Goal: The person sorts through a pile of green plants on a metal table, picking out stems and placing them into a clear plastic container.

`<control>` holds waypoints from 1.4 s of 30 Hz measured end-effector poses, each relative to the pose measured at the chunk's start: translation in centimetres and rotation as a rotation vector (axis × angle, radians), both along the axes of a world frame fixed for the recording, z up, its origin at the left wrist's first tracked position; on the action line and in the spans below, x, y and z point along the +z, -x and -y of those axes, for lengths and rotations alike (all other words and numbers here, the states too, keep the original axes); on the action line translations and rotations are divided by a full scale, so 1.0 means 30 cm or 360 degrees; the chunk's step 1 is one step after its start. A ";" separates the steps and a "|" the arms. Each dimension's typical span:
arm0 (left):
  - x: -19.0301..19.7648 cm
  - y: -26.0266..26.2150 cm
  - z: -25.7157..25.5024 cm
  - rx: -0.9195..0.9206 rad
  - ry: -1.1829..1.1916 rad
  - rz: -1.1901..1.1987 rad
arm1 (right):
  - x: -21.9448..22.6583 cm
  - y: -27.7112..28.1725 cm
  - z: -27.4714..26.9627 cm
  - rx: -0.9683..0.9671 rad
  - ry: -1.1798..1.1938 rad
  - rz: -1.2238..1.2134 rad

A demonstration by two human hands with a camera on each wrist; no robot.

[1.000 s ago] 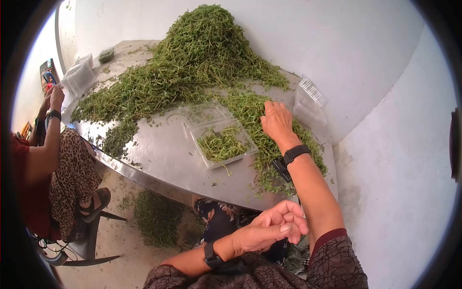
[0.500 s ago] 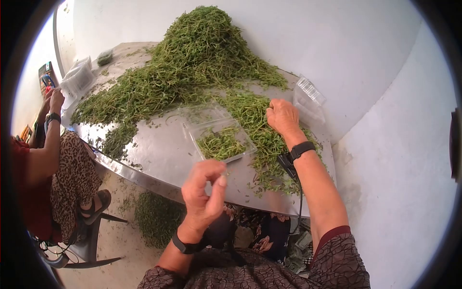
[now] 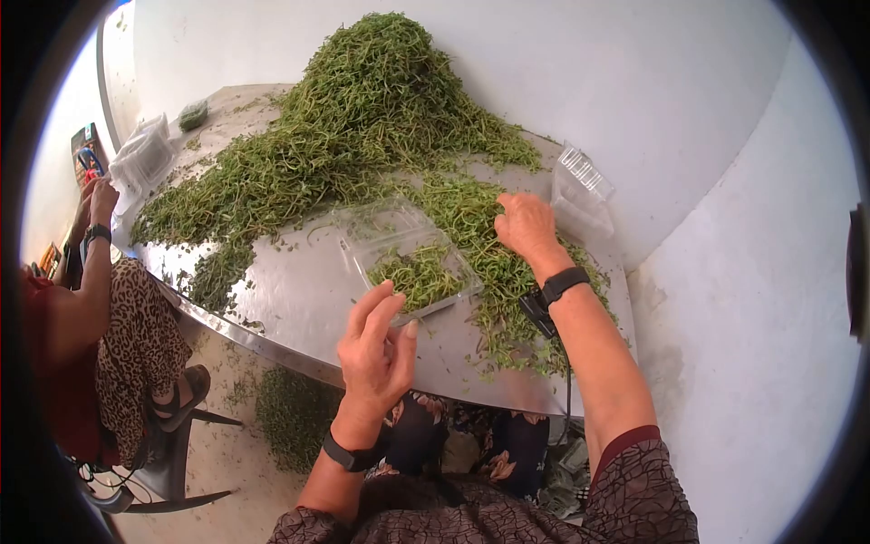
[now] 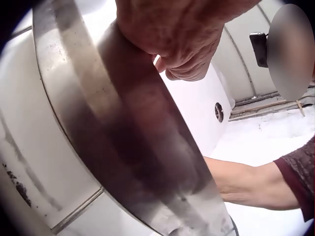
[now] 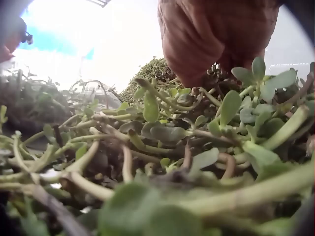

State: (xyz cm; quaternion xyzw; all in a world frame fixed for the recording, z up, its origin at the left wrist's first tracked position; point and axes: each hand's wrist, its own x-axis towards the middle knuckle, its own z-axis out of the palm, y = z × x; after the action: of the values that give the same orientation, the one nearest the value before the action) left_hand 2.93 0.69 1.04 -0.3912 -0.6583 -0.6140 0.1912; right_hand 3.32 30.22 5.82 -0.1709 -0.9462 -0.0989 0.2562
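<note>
Just in front of the clear plastic box (image 3: 441,300), my left hand (image 3: 376,358) is raised, its fingers partly bent and apart, with nothing visible between them. Green stems (image 3: 417,272) lie in the box's near half, and its lid is folded back. My right hand (image 3: 528,227) is down at the pile of leafy stems (image 3: 467,213) right of the box, fingers curled into it. In the right wrist view the fingers (image 5: 216,44) pinch down among the stems (image 5: 162,132); their tips are hidden.
A tall heap of greens (image 3: 372,91) fills the back of the metal table (image 3: 299,290). Clear boxes (image 3: 580,195) stand at the right edge, more (image 3: 145,163) at the far left. Another person (image 3: 82,308) sits at left. A wall is on the right.
My left hand has risen from near my lap to the front of the box, and its fingers have since spread a little. My right hand stays at the pile, its fingers more curled.
</note>
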 end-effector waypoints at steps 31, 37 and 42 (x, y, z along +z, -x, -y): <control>-0.032 0.012 0.018 -0.0189 -0.0050 0.0035 | 0.168 -0.043 0.079 -0.0136 0.0468 0.0327; -0.025 0.014 0.024 -0.0208 0.0028 0.0025 | 0.088 0.024 0.023 -0.0054 0.0124 0.0441; -0.021 0.014 0.025 -0.0160 0.0066 -0.0043 | 0.067 -0.007 -0.005 -0.0090 0.0086 0.0286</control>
State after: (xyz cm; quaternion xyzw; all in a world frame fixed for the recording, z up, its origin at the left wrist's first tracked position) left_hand 2.50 -0.08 0.41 -0.4358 -0.6478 -0.6037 0.1609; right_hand 3.53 30.38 7.82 -0.1948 -0.9625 -0.0955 0.1627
